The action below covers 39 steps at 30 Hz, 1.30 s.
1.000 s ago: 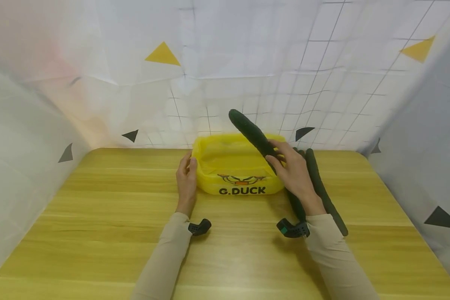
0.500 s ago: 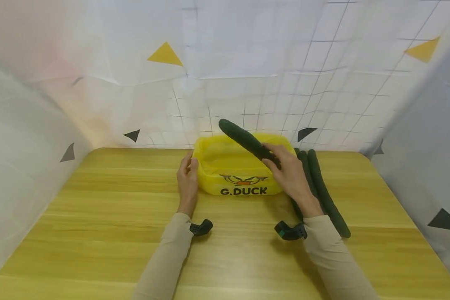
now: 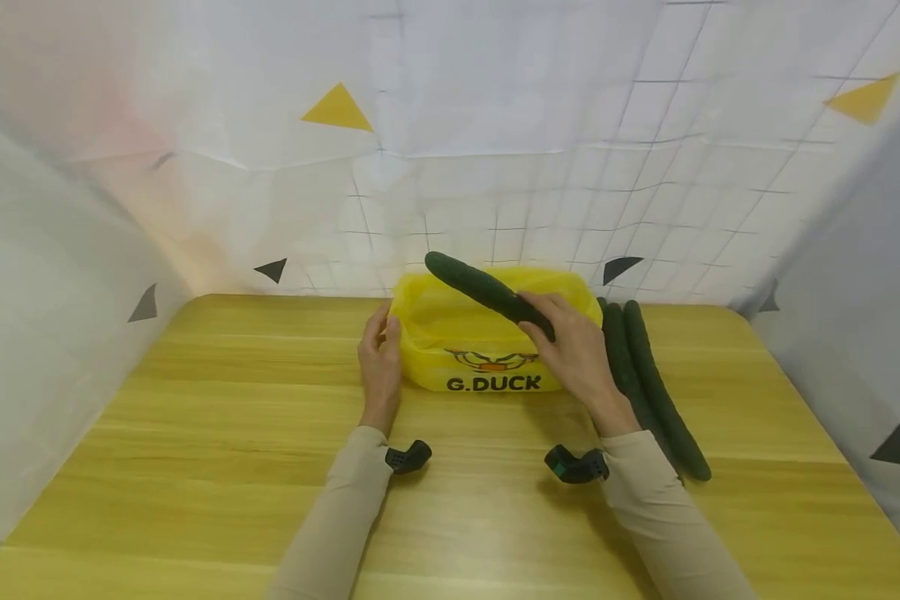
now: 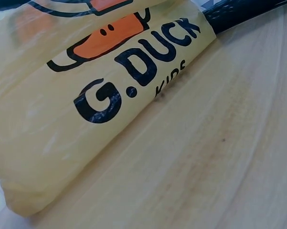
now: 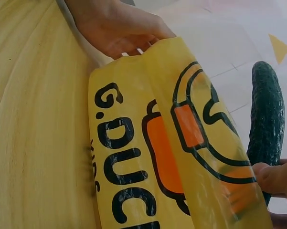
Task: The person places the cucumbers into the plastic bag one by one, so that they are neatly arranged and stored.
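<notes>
A yellow plastic bag (image 3: 495, 379) printed "G.DUCK" stands on the table with its wide mouth facing up. My left hand (image 3: 380, 367) rests against its left side; in the right wrist view the fingers of that left hand (image 5: 122, 26) lie at the bag's end. A long green cucumber (image 3: 480, 286) slants over the bag's mouth, its far end up and to the left. My right hand (image 3: 573, 350) grips its near end between thumb and fingers. The same cucumber (image 5: 266, 112) rises beside the bag (image 5: 133, 138) in the right wrist view.
More cucumbers lie to the right of the bag: one by the right forearm (image 3: 624, 358), another outside it (image 3: 667, 408), and the tip of a third (image 3: 602, 302) beside the bag. A wooden table (image 3: 217, 433) carries everything. White cloth walls (image 3: 480, 125) enclose its back and sides.
My right hand has brought the cucumber lower and to the left over the bag's mouth, tilting it flatter. My left hand stays at the bag's side.
</notes>
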### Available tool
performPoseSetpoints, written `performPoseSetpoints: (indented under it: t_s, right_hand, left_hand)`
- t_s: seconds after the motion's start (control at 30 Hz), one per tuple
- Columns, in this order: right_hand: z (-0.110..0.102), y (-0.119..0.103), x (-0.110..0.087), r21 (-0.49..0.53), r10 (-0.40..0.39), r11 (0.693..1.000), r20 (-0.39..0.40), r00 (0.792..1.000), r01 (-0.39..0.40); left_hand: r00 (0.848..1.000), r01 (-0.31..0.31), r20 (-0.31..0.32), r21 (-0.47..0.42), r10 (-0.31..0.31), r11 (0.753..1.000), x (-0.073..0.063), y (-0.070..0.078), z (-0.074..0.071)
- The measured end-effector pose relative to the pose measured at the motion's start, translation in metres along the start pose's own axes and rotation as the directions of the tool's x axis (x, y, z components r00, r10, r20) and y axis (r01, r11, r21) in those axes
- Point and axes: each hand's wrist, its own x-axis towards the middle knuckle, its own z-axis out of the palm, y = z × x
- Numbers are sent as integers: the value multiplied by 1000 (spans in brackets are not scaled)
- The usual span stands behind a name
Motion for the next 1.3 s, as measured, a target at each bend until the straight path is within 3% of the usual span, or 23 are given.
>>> performPoseSetpoints:
  t_s: [0.43, 0.9, 1.3]
  right_hand:
    - [10, -4, 5, -47, 14, 999, 36, 999, -12]
    - [15, -8, 6, -98, 7, 995, 140, 990, 7]
    - [16, -10, 6, -115, -2, 993, 212, 977, 27]
  left_hand:
    - [998, -51, -28, 16, 51, 999, 0, 4, 2]
    - [999, -20, -45, 11, 20, 1000, -2, 3, 1]
    - [996, -46, -81, 17, 48, 999, -2, 4, 2]
